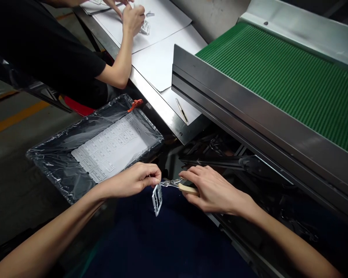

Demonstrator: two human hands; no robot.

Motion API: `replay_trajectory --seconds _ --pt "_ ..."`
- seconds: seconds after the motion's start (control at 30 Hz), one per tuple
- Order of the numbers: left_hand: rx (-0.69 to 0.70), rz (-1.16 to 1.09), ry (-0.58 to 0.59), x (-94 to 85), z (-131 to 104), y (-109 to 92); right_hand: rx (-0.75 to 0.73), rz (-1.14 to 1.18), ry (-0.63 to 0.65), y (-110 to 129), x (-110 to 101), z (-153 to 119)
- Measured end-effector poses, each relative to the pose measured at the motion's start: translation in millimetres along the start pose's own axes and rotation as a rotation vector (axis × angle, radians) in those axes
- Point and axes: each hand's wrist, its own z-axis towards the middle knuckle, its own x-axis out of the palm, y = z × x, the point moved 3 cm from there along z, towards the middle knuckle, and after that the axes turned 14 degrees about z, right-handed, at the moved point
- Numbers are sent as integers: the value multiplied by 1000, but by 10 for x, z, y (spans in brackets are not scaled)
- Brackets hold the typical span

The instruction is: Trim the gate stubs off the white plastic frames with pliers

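Note:
My left hand (pixel 139 178) pinches the top of a small white plastic part frame (pixel 157 200), which hangs down over my lap. In my right hand (pixel 210 187) is a pair of nippers with cream handles (pixel 189 189), my fingers wrapped round them. Their metal jaws (pixel 168 183) point left and reach the upper edge of the frame beside my left fingertips. Whether the jaws are closed on the plastic I cannot tell. Left of my hands, flat white parts (pixel 104 144) lie in rows on a white sheet inside a tray lined with clear film (pixel 50 148).
An orange clip (pixel 135 105) grips the tray's far rim. A pen (pixel 182 111) lies on paper at the metal table's end (pixel 176 125). The green conveyor belt (pixel 287 85) with its metal side wall stands at right. A co-worker's hands (pixel 132 17) handle similar parts at the table.

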Motion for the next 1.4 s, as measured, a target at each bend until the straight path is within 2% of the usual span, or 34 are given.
replay_trajectory --seconds 0.3,0.73,1.0,1.1,1.2,1.33,1.4 --pt "25 29 -18 11 -6 5 -32 -69 52 68 -51 67" --pt "49 54 16 20 62 -52 -93 -398 118 357 -223 132" --pt "48 36 31 72 63 -47 -37 -373 178 364 -257 188" --pt "4 -67 20 110 67 13 -3 -287 172 277 -218 180" --pt "-33 -309 -39 188 71 80 62 -145 163 153 -161 149" --pt "-104 -750 -90 426 61 152 197 97 132 -110 -49 66" --pt "-133 -843 -68 581 58 165 302 108 101 -282 16 3"
